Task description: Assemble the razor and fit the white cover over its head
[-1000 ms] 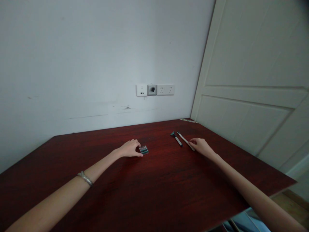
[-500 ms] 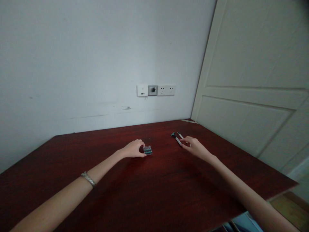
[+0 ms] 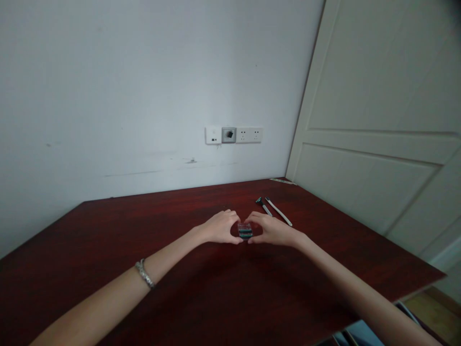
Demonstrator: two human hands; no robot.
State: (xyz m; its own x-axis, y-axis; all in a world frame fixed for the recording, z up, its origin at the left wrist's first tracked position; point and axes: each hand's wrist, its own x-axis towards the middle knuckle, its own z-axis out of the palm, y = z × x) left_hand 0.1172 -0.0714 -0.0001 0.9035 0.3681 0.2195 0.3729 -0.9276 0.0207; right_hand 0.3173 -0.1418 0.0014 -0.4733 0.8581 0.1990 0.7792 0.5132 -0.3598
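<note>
As both hands (image 3: 220, 228) grip it | small clear case (image 3: 245, 231) | between them

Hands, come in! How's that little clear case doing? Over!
Left hand, right hand: fingers around clear case, opposite sides. Case: dark green inside. Razor, white stick: beyond right hand, seemingly not blocking.
</note>
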